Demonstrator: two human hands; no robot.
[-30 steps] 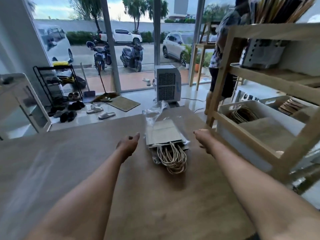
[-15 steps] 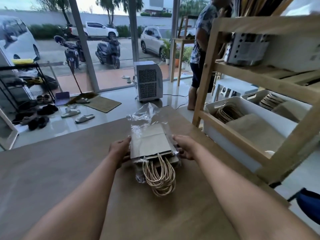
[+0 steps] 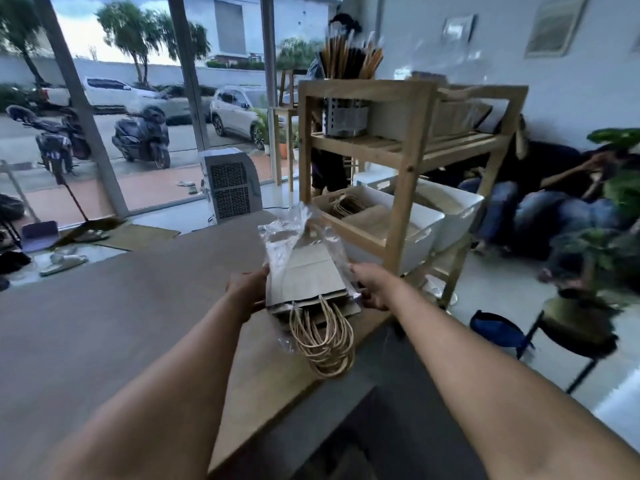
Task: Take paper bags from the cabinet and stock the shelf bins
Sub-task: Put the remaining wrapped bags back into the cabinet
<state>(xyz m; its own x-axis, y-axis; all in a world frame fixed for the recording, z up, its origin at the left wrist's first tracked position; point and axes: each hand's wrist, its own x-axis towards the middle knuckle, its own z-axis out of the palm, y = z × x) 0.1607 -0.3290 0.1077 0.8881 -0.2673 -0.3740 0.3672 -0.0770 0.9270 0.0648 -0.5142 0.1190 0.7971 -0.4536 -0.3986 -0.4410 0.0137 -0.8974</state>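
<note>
We held the plastic-wrapped bundle of paper bags [image 3: 306, 277] between both hands, left hand [image 3: 247, 292] and right hand [image 3: 372, 287] each clamped on a side edge, above the surface [image 3: 104, 306]. The loose wrap looked slippery; bags could slide out handle-first before reaching the white bin [image 3: 420, 233] beyond our right hand.

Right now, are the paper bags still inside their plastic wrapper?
Partly in. Clear plastic wrapper covers the paper bags, but their rope handles hang out of its open end.
</note>
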